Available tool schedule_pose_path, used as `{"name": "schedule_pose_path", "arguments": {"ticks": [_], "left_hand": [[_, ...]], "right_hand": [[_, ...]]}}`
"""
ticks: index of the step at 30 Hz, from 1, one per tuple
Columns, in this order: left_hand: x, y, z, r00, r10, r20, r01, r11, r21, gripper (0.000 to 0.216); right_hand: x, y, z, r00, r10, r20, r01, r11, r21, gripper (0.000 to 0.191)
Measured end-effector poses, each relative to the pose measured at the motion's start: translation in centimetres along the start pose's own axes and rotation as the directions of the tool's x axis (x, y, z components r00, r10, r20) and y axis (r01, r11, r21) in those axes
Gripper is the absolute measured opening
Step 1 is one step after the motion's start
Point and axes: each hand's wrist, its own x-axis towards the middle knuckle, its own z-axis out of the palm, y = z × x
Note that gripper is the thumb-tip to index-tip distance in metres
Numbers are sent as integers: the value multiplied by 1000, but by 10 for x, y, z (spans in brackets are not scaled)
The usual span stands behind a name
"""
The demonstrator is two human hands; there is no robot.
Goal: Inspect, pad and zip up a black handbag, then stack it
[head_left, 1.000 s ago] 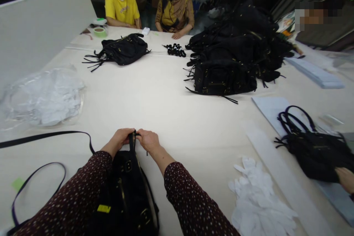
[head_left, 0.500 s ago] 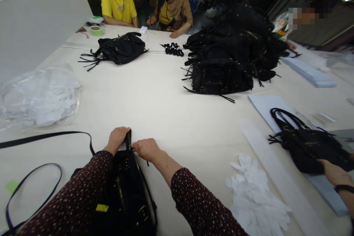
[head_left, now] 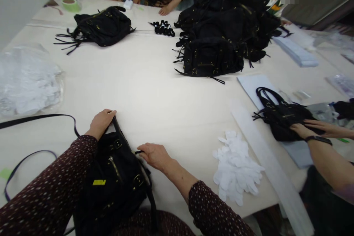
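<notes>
A black handbag (head_left: 110,169) with gold zippers, buckles and a yellow tag lies in front of me, its near end at my lap. My left hand (head_left: 101,123) is closed on the bag's far top corner, at the end of the zippered edge. Lower along that edge, my right hand (head_left: 155,155) pinches the zipper pull (head_left: 137,152), which mostly hides behind the fingers. A black strap (head_left: 41,118) trails off to the left across the table.
Beyond lie another black bag (head_left: 103,27), small black bundles (head_left: 163,28) and a heap of black bags (head_left: 212,57). White gloves (head_left: 238,169) lie to the right, a plastic bag of white items (head_left: 30,81) to the left. A co-worker's hands (head_left: 304,131) touch a black bag (head_left: 287,118).
My right hand has slid along the bag's top edge toward me, away from my left hand, with the zipper pull. My left hand stays on the corner. The view has tilted down.
</notes>
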Motion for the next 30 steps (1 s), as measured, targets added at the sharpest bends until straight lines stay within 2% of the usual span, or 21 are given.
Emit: {"name": "schedule_pose_path", "arguments": {"ticks": [2, 4, 6, 8, 9, 11, 13, 15, 17, 19, 22, 25, 27, 28, 29, 30], "left_hand": [[-18, 12, -10, 998, -1, -64, 0, 1000, -11, 55], [-52, 28, -17, 990, 87, -110, -94, 994, -59, 53], [-102, 41, -15, 971, 237, -21, -237, 962, -138, 44], [-160, 46, -1, 925, 344, 161, -311, 929, -200, 36], [-189, 43, 10, 890, 392, 234, -346, 913, -214, 34], [-241, 29, 36, 837, 469, 283, -411, 879, -242, 34], [-283, 8, 60, 840, 485, 243, -438, 870, -225, 36], [-311, -13, 76, 869, 453, 196, -419, 887, -192, 42], [-327, -28, 85, 904, 396, 160, -368, 913, -175, 47], [-332, -31, 85, 935, 327, 140, -299, 936, -189, 47], [-331, -21, 74, 951, 254, 177, -195, 935, -295, 34], [-329, -4, 59, 939, 243, 242, -95, 863, -497, 31], [-329, 3, 49, 951, 217, 220, -37, 788, -614, 39], [-330, 6, 44, 962, 188, 197, -19, 767, -641, 43], [-331, 7, 41, 971, 158, 179, -7, 769, -639, 45], [-333, 9, 39, 974, 138, 179, -1, 793, -609, 46]], "right_hand": [[-15, 2, 0, 991, 32, -132, -25, 998, 50, 33], [-36, 5, 3, 978, 57, -199, -40, 995, 89, 33], [-60, 7, 12, 981, 93, -170, -68, 987, 148, 32], [-84, 7, 24, 987, 122, -102, -97, 971, 220, 31], [-95, 7, 30, 989, 127, -75, -104, 962, 254, 30], [-114, 4, 42, 990, 128, -53, -106, 946, 306, 30], [-128, -1, 52, 990, 128, -66, -99, 938, 333, 31], [-135, -8, 59, 988, 113, -105, -72, 940, 333, 33], [-138, -15, 64, 986, 70, -151, -18, 948, 318, 35], [-137, -23, 65, 985, 31, -172, 17, 962, 273, 36], [-133, -30, 64, 992, 29, -122, -12, 991, 131, 34], [-132, -28, 65, 995, 41, -89, -33, 995, 91, 28], [-133, -23, 70, 986, 106, -129, -66, 957, 282, 20], [-134, -20, 73, 973, 183, -142, -102, 889, 447, 17], [-135, -17, 77, 951, 280, -130, -140, 767, 626, 15], [-137, -15, 81, 923, 375, -87, -170, 599, 782, 15]]}}
